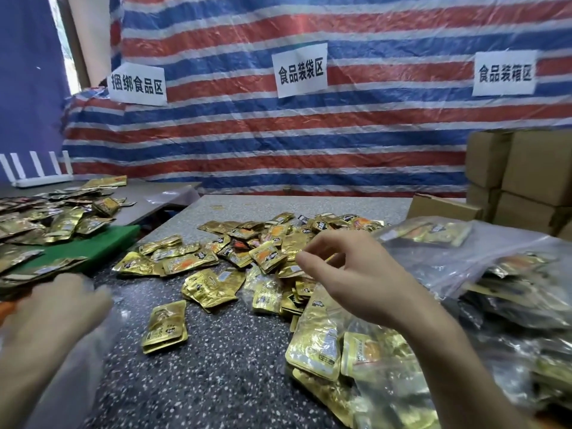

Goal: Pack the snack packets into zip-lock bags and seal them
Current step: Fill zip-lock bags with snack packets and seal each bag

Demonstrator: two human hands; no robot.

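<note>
Several gold snack packets [257, 252] lie in a loose pile on the speckled table [216, 382]. My right hand [356, 274] hovers over the pile's right side with fingers loosely curled, and I see nothing held in it. My left hand [52, 311], blurred, is at the lower left and grips a clear empty zip-lock bag [93, 351] that hangs below it. A filled zip-lock bag [337, 345] of gold packets lies under my right forearm. More filled bags [495, 261] are heaped to the right.
A green board [99, 243] and a second table [148, 199] heaped with packets lie to the left, with a white router [40, 179] behind. Cardboard boxes [526, 171] stack at the back right. A striped tarp [278, 144] with paper signs closes off the back.
</note>
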